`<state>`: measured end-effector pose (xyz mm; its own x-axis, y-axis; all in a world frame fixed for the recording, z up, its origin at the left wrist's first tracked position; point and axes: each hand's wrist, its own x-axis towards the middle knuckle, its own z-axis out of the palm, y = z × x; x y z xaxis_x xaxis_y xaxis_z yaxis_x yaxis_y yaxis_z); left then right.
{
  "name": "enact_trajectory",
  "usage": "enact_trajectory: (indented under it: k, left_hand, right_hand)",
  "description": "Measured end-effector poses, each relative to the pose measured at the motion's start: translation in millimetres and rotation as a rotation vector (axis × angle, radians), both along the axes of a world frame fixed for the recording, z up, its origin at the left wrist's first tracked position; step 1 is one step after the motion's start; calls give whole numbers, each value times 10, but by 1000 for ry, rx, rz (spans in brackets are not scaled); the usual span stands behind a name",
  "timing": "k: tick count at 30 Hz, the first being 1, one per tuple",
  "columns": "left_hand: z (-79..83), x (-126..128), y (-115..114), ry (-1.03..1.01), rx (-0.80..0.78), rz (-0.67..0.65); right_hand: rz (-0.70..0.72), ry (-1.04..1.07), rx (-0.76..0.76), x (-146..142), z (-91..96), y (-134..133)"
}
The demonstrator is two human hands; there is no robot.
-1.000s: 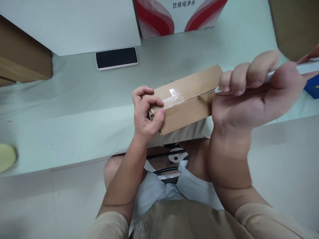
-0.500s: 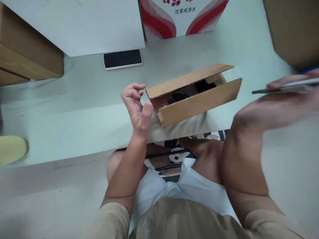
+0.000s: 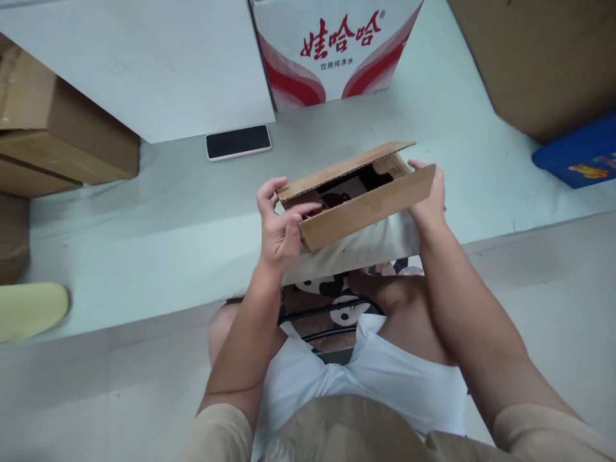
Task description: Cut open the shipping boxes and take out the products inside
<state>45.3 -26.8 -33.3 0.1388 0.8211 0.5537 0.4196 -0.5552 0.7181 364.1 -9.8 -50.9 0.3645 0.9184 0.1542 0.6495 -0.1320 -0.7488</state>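
A small brown cardboard box (image 3: 370,206) lies near the table's front edge, its two long top flaps partly raised. Through the gap dark and pale contents show, too shaded to name. At the box's left end, my left hand (image 3: 282,228) grips the corner, its index finger reaching in at the opening and its thumb by the front flap. My right hand (image 3: 430,199) is closed round the right end, with fingertips showing above the edge and the rest hidden behind the cardboard.
A phone (image 3: 239,142) lies beyond the box, before a large white panel (image 3: 192,70). Behind stands a red-and-white water carton (image 3: 337,58). Brown cartons (image 3: 91,135) are at the left, a yellow object (image 3: 31,311) at the left front edge. On the right are a brown carton (image 3: 539,64) and a blue package (image 3: 572,154).
My right hand has come in from the far right to the box's right end; the thin tool it held is out of sight. My left hand has closed on the left end.
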Motion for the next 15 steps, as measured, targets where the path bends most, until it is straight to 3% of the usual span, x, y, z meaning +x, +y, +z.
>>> enact_trajectory:
  k: [3,5,9,15]
  left_hand:
    - [14,30,-29,-10,-71,-52]
    - [29,42,-37,-29,-89,-62]
    - [65,22,-28,-89,-93,-29]
    - [63,-129,24,-208,-51,23]
  right_hand:
    - [-12,394,327,-198,131,-81]
    - [75,419,433,-346,224,-183]
    - [192,421,519,-560,347,-374]
    - [331,504,581,-724,358,-508]
